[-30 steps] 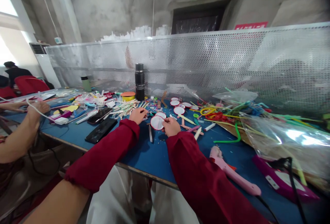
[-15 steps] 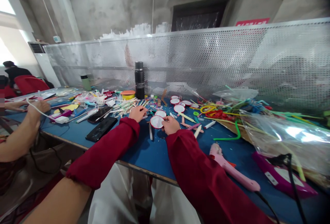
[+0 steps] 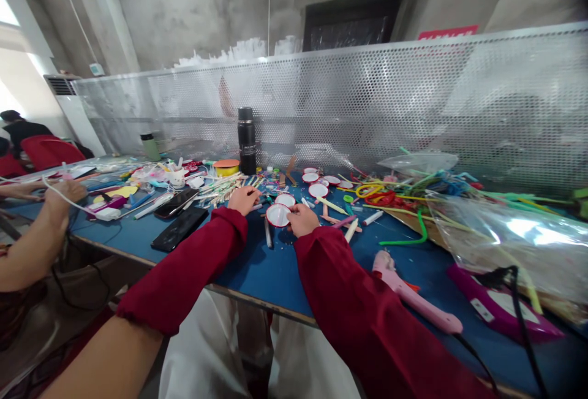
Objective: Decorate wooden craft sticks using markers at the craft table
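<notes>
My right hand pinches the edge of a white round disc with a red rim, held a little above the table. Just behind it a second white disc shows in part. To the left, my left hand is closed with its fingertips together beside a heap of thin sticks; whatever it may hold is too small to make out. Below the held disc lies a slim pen-like tool. More red-rimmed discs lie farther back, beyond my right hand.
A black thermos stands at the back. Two dark phones, one of them the black phone, lie on the left. A pink glue gun, a purple device and coloured pipe cleaners are on the right. Another person's hand works at far left.
The view has tilted down slightly and shifted a little. Both hands keep almost the same pose, and the disc stays in my right hand.
</notes>
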Tool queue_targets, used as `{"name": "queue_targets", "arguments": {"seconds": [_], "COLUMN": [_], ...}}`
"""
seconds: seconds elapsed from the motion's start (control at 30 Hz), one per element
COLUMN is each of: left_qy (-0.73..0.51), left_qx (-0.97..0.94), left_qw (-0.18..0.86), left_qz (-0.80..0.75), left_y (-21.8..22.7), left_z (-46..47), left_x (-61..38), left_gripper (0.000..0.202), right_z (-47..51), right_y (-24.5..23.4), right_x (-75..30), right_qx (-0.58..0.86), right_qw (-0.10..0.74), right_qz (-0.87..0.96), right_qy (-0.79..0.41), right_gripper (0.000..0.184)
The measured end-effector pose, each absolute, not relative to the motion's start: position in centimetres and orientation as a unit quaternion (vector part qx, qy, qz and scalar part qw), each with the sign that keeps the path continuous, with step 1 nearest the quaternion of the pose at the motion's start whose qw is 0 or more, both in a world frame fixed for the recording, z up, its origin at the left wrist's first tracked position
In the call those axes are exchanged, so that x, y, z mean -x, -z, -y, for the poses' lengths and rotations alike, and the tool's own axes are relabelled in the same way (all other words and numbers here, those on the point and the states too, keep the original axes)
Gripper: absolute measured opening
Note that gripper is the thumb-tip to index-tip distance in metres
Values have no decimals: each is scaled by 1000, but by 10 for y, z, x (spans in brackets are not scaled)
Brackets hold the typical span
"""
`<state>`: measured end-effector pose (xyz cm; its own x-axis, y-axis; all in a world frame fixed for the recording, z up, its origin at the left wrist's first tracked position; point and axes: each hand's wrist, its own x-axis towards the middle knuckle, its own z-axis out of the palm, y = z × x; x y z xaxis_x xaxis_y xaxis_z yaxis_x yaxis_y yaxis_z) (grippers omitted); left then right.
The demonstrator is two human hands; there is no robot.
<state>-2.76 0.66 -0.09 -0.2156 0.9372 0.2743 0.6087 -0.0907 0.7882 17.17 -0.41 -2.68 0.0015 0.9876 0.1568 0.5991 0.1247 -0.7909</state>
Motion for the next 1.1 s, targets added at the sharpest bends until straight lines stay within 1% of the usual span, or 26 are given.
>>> {"name": "queue_targets", "arguments": {"seconds": [0.17, 0.87, 1.0, 1.1], "left_qy": [-435, -438, -431, -425], "left_qx": [-597, -615, -624, -645], "left_qw": [193, 170, 149, 111], "left_qz": [-645, -633, -634, -626], "left_y": [1, -3, -2, -15], "left_z": [-7, -5, -1, -3], "left_x": [27, 30, 29, 29], "left_gripper": [20, 20, 22, 22], "right_z": [1, 2, 5, 4], "right_y": [30, 27, 26, 28], "right_x": [-172, -170, -171, -171], "right_qx": [600, 595, 593, 591], "right_qw": [369, 371, 371, 373], "right_qz": [645, 648, 649, 648], "right_qy": [-298, -296, -299, -303], "right_gripper": [21, 22, 23, 23]}}
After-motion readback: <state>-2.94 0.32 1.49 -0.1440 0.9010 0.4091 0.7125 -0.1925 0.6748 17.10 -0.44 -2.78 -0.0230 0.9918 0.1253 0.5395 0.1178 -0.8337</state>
